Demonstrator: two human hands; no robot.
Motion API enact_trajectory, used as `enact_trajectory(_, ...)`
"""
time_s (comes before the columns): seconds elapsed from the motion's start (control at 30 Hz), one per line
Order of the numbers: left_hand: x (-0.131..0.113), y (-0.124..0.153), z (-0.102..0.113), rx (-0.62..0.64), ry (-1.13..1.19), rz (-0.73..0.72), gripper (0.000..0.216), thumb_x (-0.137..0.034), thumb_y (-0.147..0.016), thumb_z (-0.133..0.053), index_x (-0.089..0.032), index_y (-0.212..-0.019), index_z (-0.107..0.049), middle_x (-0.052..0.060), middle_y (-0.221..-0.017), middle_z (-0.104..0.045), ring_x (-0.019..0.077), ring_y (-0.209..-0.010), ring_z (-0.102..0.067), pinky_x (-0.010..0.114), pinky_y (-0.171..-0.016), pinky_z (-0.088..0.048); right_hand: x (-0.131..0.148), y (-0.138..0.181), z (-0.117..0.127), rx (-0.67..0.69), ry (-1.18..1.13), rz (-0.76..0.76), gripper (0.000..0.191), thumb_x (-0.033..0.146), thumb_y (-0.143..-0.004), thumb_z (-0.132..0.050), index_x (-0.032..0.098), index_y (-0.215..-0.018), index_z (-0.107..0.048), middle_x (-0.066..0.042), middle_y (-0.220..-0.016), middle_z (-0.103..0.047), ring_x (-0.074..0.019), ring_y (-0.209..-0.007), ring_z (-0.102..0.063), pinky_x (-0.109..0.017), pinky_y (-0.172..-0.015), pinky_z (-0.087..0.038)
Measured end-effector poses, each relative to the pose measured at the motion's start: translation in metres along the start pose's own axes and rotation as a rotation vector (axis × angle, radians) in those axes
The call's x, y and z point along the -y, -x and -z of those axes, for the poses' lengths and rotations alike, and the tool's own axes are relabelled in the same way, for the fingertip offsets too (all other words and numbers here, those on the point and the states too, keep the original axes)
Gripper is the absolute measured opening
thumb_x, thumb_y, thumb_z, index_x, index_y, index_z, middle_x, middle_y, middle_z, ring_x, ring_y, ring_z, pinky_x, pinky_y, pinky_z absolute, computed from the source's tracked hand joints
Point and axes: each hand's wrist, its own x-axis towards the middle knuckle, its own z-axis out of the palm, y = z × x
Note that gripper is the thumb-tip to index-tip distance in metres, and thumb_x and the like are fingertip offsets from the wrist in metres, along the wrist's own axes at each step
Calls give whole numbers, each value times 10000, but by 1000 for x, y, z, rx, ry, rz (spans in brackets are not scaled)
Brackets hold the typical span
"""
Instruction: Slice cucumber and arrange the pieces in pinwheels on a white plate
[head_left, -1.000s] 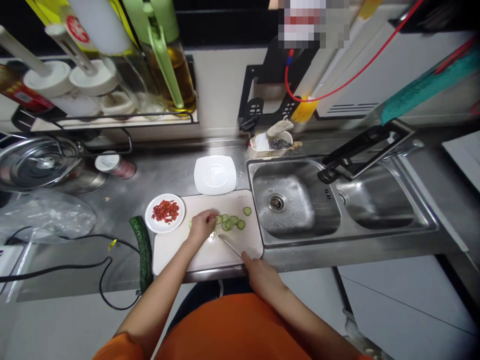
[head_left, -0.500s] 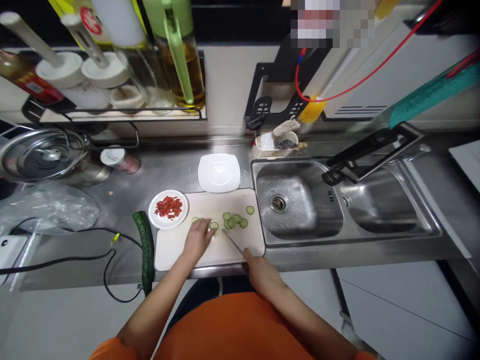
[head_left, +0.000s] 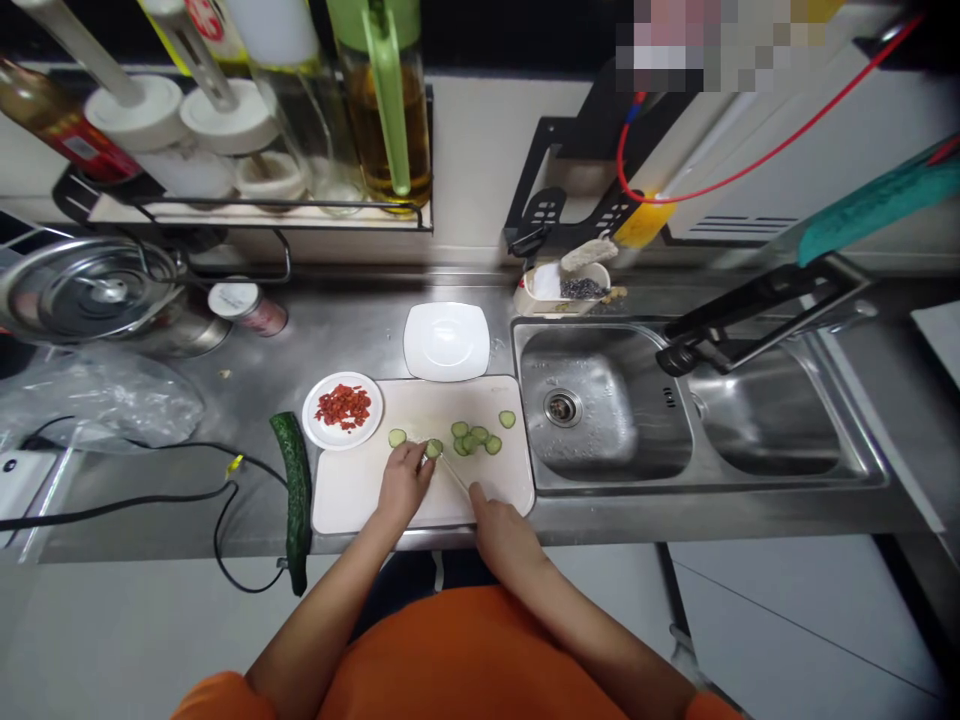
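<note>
On the white cutting board point(head_left: 352, 495) lie several cucumber slices point(head_left: 474, 439). My left hand point(head_left: 403, 483) rests on the board with fingers curled, its fingertips on a cucumber piece point(head_left: 432, 449). My right hand point(head_left: 501, 528) grips the handle of a knife point(head_left: 454, 475) whose blade points up and left toward that piece. One loose slice point(head_left: 397, 437) lies left of my fingers, another point(head_left: 508, 419) at the far right.
A whole cucumber point(head_left: 295, 495) lies left of the board. A round plate of red chopped bits point(head_left: 343, 409) and a square white plate point(head_left: 446, 341) sit behind it. The double sink point(head_left: 675, 470) is to the right. A black cable point(head_left: 135, 500), plastic bag point(head_left: 97, 400) and pot point(head_left: 97, 300) are left.
My left hand drew back toward me and left along the cucumber, uncovering a slice on the left. The knife and right hand shifted left, closer to the left hand.
</note>
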Motion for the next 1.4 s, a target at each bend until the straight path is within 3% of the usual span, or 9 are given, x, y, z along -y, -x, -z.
enact_trajectory(0.67,3,0,0,-25,10,-30,260,-230,-848,-542,-193,-1090,-630,76,-894,-627,195,-876,-578,330,-819,-499,5,-4,4,27,-15,-9,454,38,-889,-270,151,-1316,-373,-142,-950,-667,-225,-945,-640,-284,-744,-465)
enact_trajectory(1.0,4,0,-2,-24,17,-20,250,-224,-840,-542,-186,-1073,-626,70,-892,-623,193,-876,-580,328,-820,-497,11,-5,1,34,-75,-12,531,30,-872,-261,93,-1397,-312,-166,-1015,-660,-248,-1010,-612,-301,-802,-447)
enact_trajectory(1.3,-6,-5,2,-28,43,94,237,-175,-767,-577,-188,-1000,-616,73,-896,-617,209,-861,-578,342,-811,-482,-16,16,-14,118,-155,-80,582,5,-810,-300,166,-1364,-379,-125,-981,-668,-240,-958,-618,-286,-733,-426)
enact_trajectory(1.4,-12,-10,4,-15,57,154,178,-179,-738,-586,-191,-914,-611,45,-818,-609,186,-757,-575,312,-737,-472,-25,22,-15,131,-171,-77,631,7,-787,-329,178,-1393,-350,-117,-993,-667,-242,-952,-610,-289,-737,-414)
